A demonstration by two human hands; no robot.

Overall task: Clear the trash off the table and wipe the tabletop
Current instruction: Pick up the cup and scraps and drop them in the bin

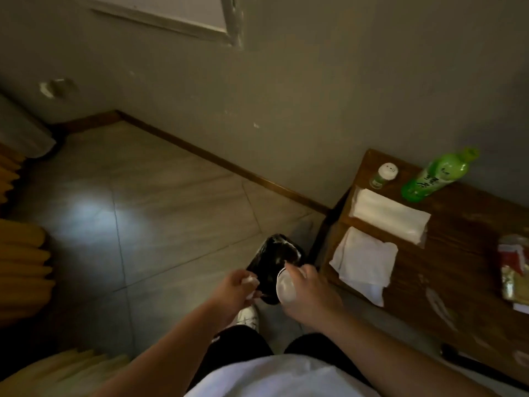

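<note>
Dim tiled floor lies under a black-lined bin, over which the left hand clutches crumpled tissue and the right hand grips a clear plastic cup. Left on the table: napkins, cloth, green bottle, small jar, wrappers. Wiping looks not yet begun.

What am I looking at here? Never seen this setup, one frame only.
No robot: a person wears a head camera looking down at their own bare hands. The left hand holds a crumpled white wad, apparently tissue. The right hand holds a clear plastic cup over a black trash bag on the floor. At right, a wooden table carries a green bottle, a small white-capped jar, a stack of napkins, a white cloth and a red wrapper.
</note>
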